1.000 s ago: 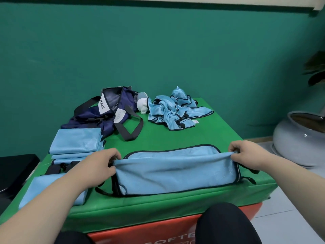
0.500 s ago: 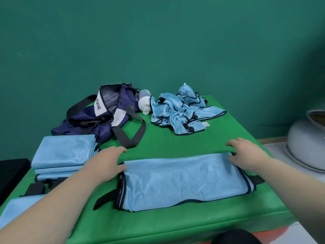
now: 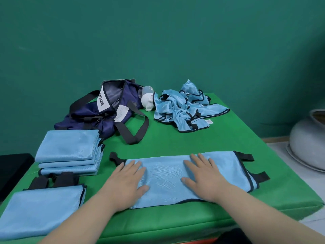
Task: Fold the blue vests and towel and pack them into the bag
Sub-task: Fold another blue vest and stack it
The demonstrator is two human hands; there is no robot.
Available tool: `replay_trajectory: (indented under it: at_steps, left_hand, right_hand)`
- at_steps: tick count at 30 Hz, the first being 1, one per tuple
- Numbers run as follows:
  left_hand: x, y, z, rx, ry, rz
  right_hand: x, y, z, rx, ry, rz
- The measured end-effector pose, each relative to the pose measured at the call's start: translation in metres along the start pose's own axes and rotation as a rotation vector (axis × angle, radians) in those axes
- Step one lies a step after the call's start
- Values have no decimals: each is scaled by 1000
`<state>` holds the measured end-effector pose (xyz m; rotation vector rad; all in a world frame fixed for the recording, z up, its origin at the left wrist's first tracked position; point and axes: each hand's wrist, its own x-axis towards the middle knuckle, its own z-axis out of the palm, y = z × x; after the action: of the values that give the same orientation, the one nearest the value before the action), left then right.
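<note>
A light blue vest (image 3: 167, 175) with black trim lies folded into a long strip across the green table (image 3: 175, 141). My left hand (image 3: 126, 180) presses flat on its left part and my right hand (image 3: 204, 176) presses flat on its middle, fingers straight. A stack of folded blue vests (image 3: 70, 152) sits at the left, with another folded blue piece (image 3: 40, 212) nearer me. A crumpled heap of blue vests (image 3: 182, 108) lies at the back. The open navy bag (image 3: 105, 110) rests at the back left.
A white and grey bottle (image 3: 147, 101) lies between the bag and the heap. A grey ceramic pot (image 3: 309, 140) stands on the floor to the right. A black surface (image 3: 12, 169) is off the table's left edge. The green wall is close behind.
The vest has been folded over into a narrower strip. Both hands moved from its two ends inward and now lie flat on top of it.
</note>
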<state>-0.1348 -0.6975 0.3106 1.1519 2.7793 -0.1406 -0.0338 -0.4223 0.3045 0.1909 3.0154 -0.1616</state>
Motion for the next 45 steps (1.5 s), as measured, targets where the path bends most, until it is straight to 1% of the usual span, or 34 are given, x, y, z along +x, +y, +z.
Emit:
replay_trajectory:
  at_steps: [3, 9, 12, 15, 18, 20, 23, 25, 28, 31, 36, 39, 41, 45]
  left_hand:
    - [-9, -17, 4, -71, -41, -21]
    - [-22, -35, -2, -68, -145, 23]
    - [-31, -42, -5, -83, -162, 12]
    - [-37, -42, -5, -97, -123, -21]
    - [-42, -34, -11, -193, -64, -90]
    - [-44, -27, -18, -280, -10, -139]
    - [-49, -21, -20, -380, 90, -181]
    - [-53, -22, -18, -375, 88, -191]
    - [-58, -31, -16, -358, 64, -210]
    - [-65, -40, -17, -391, 62, -186]
    - [-73, -59, -26, -451, 149, -155]
    - [-78, -69, -30, -489, 190, -123]
    - [-79, -73, -30, -517, 207, -111]
    - [-79, -75, -27, -571, 216, -80]
  right_hand:
    - [-2, 4, 7, 0, 16, -9]
    - [-1, 4, 5, 33, 10, -3]
    - [-1, 4, 4, 44, 6, 1]
    - [-1, 1, 1, 37, -5, 24]
    - [-1, -16, -6, 6, 10, 25]
    - [-2, -40, -12, 37, 8, -38]
    - [-3, -84, -14, 127, 19, -182]
    - [-4, -113, -9, 167, 16, -277]
    - [-4, -143, 2, 157, 53, -382]
    - [-4, -158, 10, 180, 66, -407]
    - [-3, -170, 14, 183, 130, -398]
    - [0, -176, 10, 126, 162, -395]
    - [2, -181, 6, 32, 183, -422]
    - [7, -191, -1, -191, 163, -446]
